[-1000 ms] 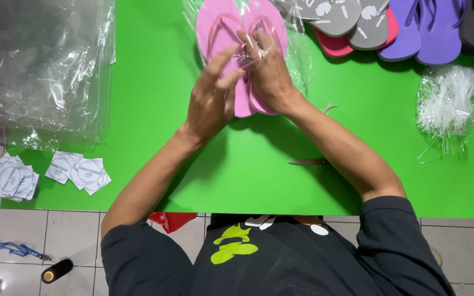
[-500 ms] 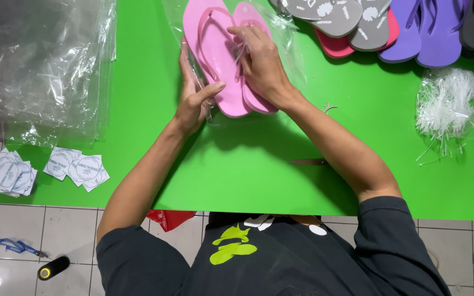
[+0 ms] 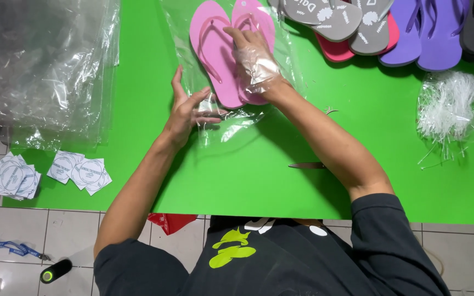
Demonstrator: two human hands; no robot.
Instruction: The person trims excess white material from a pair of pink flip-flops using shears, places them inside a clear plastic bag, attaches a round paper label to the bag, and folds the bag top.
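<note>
- Right hand (image 3: 256, 63): inside the clear plastic bag (image 3: 231, 118), fingers (image 3: 236, 36) spread flat on the pair of pink foam flip-flops (image 3: 220, 55).
- Left hand (image 3: 185, 112): fingers pinched on the bag's open lower edge, palm half open.
- Flip-flops lie side by side at upper centre of frame, on the bright green surface (image 3: 248, 175).
- Upper right: grey, red, purple flip-flops (image 3: 379, 30).
- Right: bundle of white plastic fasteners (image 3: 448, 104).
- Upper left: stack of clear bags (image 3: 45, 66).
- Lower left: round-printed paper labels (image 3: 78, 172).

Green table (image 3: 138, 82) with bagged pink flip-flops (image 3: 220, 49), clear bags (image 3: 45, 66), round labels (image 3: 78, 172), plastic ties (image 3: 448, 104).
</note>
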